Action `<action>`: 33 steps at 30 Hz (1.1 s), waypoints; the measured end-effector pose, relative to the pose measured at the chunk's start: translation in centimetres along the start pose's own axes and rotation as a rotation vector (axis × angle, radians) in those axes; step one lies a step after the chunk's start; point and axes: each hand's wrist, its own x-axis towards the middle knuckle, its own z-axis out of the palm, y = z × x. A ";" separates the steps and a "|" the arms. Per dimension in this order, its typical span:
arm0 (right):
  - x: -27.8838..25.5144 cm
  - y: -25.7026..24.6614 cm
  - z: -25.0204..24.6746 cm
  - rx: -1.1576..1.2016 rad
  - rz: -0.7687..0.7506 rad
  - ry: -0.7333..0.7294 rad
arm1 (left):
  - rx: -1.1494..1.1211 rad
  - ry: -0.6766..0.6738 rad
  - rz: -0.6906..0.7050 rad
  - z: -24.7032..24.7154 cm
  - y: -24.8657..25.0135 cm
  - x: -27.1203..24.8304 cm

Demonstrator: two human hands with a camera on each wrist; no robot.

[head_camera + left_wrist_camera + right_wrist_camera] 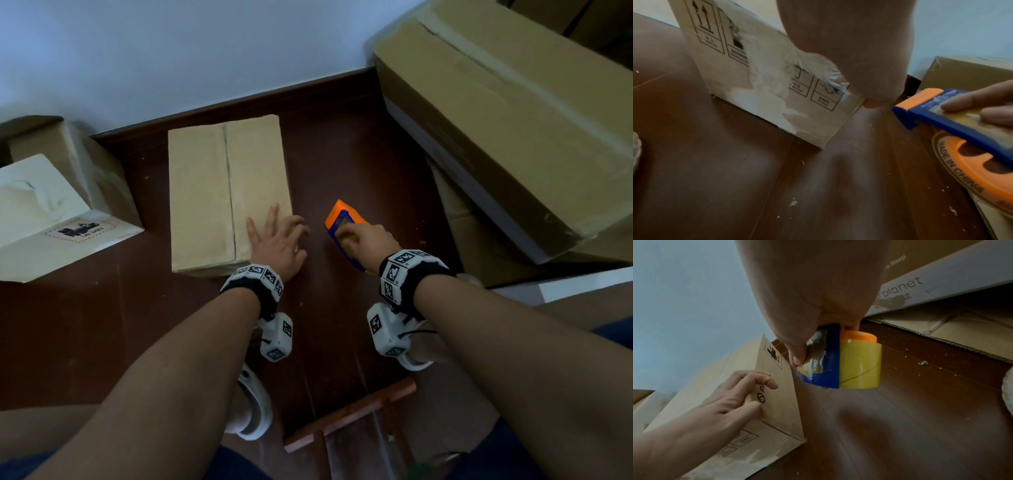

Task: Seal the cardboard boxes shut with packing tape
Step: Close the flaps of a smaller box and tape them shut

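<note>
A closed cardboard box [219, 192] [760, 84] [774, 402] lies on the dark wooden floor [359, 164], its two top flaps meeting at a bare seam. My left hand [279, 238] [723, 404] rests on the box's near right corner, fingers spread over the top and the right edge. Just right of the box, my right hand [366, 240] grips a blue and orange tape dispenser [344, 228] [953, 120] [824, 363] above the floor. It carries a roll of yellowish clear tape [859, 363]. The dispenser is apart from the box.
A large taped cardboard box [513, 113] leans at the right over flattened cardboard [486, 240] [941, 331]. Two smaller boxes [58, 205] stand at the left. A wooden stool frame [352, 414] and my white shoes [253, 407] are near my knees. A pale wall [171, 51] runs behind.
</note>
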 end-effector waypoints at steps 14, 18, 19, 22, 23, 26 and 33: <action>0.3 0.7 0.3 0.017 -0.018 -0.030 | 0.007 -0.011 -0.058 -0.1 0.9 0.1; 0.5 0.1 0.5 0.008 -0.015 -0.012 | -0.300 0.005 -0.052 -1.8 -0.1 0.4; 0.7 -0.2 0.5 0.021 -0.010 -0.013 | -0.386 0.058 -0.048 -2.5 -0.8 0.4; 1.2 -1.3 0.9 0.064 0.001 -0.015 | -0.460 0.301 -0.114 -4.5 -4.4 -0.3; 1.4 -1.7 1.1 0.078 0.001 -0.026 | -0.438 0.335 -0.171 -4.7 -6.1 -0.8; 2.0 -3.6 2.0 0.098 -0.022 -0.090 | -0.359 0.311 -0.441 -4.4 -10.5 -2.9; 3.2 -7.3 5.2 0.009 0.050 -0.127 | -0.824 0.140 -0.740 -1.0 -14.1 -6.7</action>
